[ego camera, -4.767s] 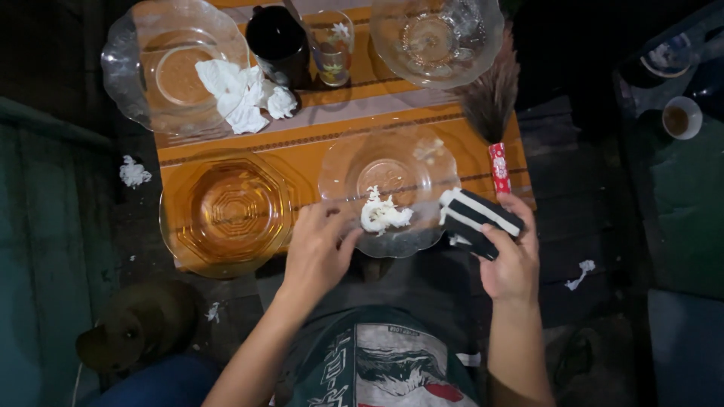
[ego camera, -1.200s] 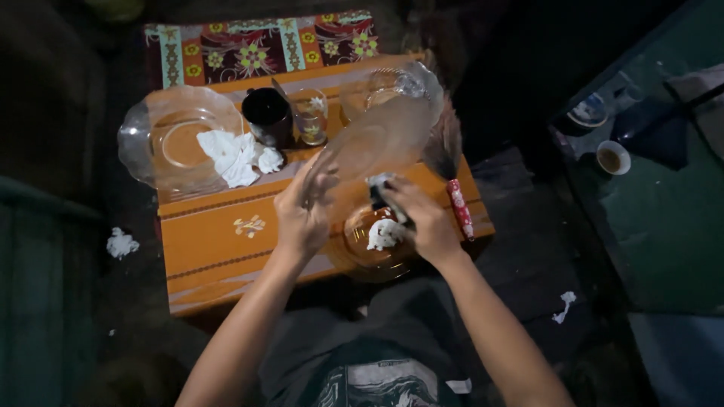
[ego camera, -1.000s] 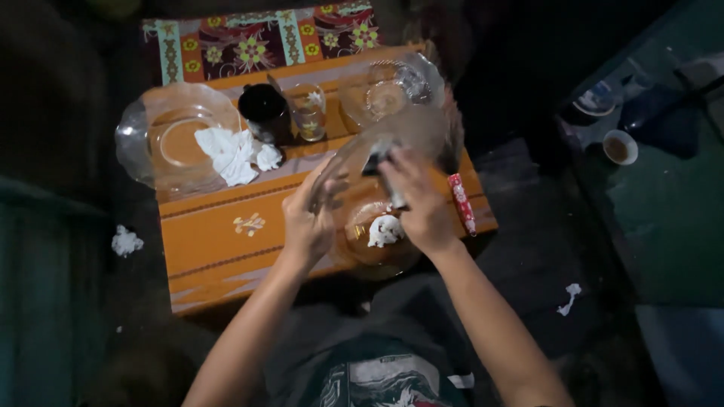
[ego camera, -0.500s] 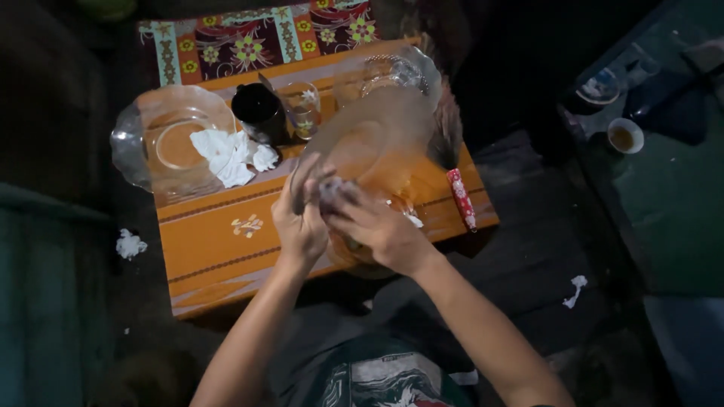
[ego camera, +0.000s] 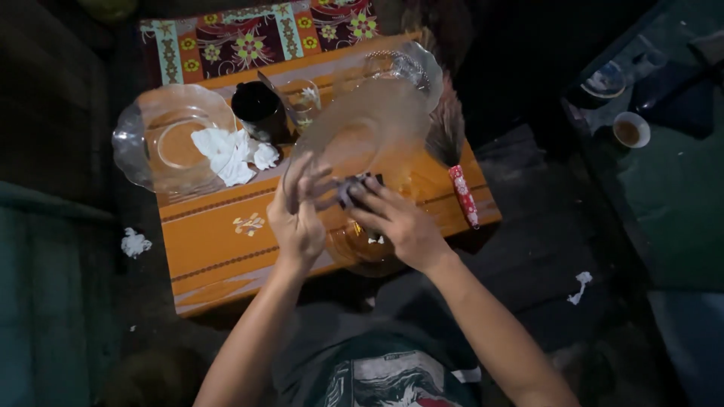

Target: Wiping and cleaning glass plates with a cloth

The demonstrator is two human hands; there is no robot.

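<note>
Clearly mid-wipe: clear glass plate (ego camera: 362, 132) held tilted above the orange table (ego camera: 219, 241), gripped at its near rim by the left hand (ego camera: 298, 218), fingers curled over the edge. Pressed against the plate's near face by the right hand (ego camera: 400, 226), fingers closed on it: a dark cloth with pale stripes (ego camera: 354, 190), bunched small. Judged as partway through the cleaning of this one plate, with no telling from the blur how much of its surface is already wiped. Below the hands, an amber glass dish (ego camera: 362, 252) on the table's near edge, mostly hidden by the wrists. Further out, a second clear plate (ego camera: 136, 151) at the left holding crumpled white tissue (ego camera: 226, 154), which looks not yet cleared; a black cup (ego camera: 260, 113) and a flowered drinking glass (ego camera: 305, 98) beside it; another clear glass bowl (ego camera: 415, 64) behind the lifted plate; a small brush with dark bristles and a red handle (ego camera: 461, 192) at the right edge. Scattered on the dark floor: bits of tissue (ego camera: 134, 243), left and right. Against the frame from about five seconds back: plate then flat on the table with a tissue wad in it, cloth held apart in the right hand, amber dish off to the left; now plate raised, cloth on the glass, amber dish beneath the hands. Against half a second back: cloth shifted slightly rightward across the plate, right hand less over the left.
</note>
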